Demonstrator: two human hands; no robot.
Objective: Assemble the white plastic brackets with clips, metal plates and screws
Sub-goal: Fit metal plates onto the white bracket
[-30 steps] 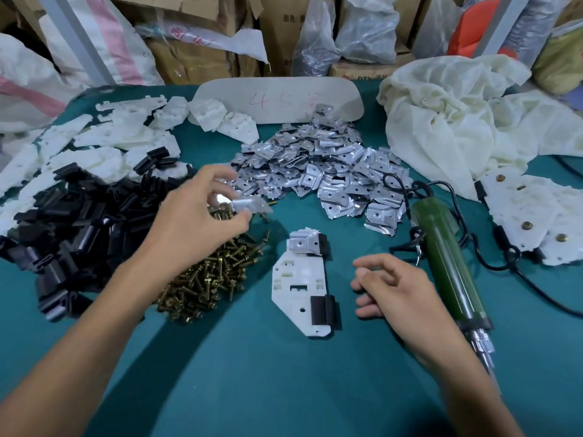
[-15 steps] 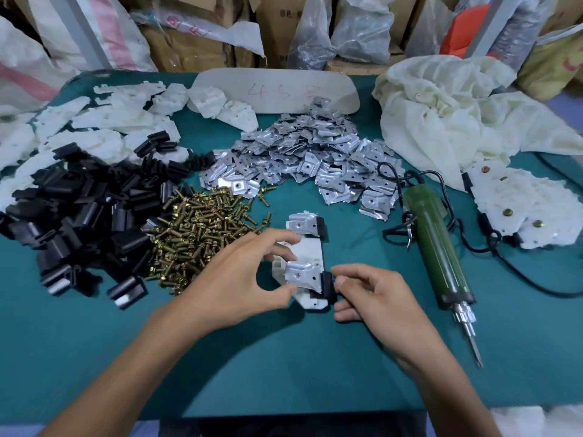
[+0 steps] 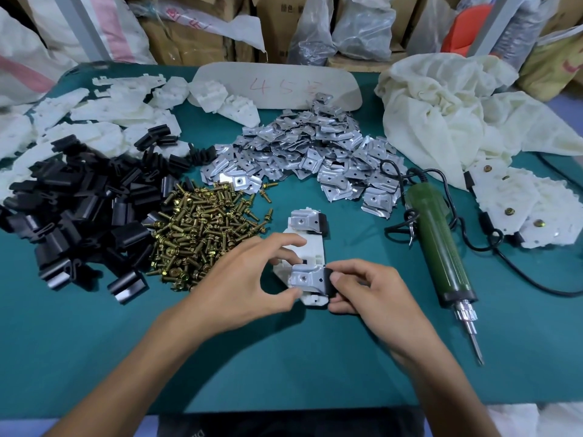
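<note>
Head view: my left hand (image 3: 243,288) pinches the flat white plastic bracket (image 3: 310,247), just right of the brass screw pile (image 3: 205,234), to steady it; right hand (image 3: 369,294) pinches its black clip (image 3: 328,279), probably seating the silver metal plate (image 3: 307,277).

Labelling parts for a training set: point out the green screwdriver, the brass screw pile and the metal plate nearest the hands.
green screwdriver (image 3: 437,244): head view, middle of its green barrel.
brass screw pile (image 3: 202,234): head view, centre of the heap.
near metal plate (image 3: 313,275): head view, flat face beside its screw hole.

Assembly workshop (parts piles (image 3: 303,152), stacked cartons (image 3: 189,36)).
</note>
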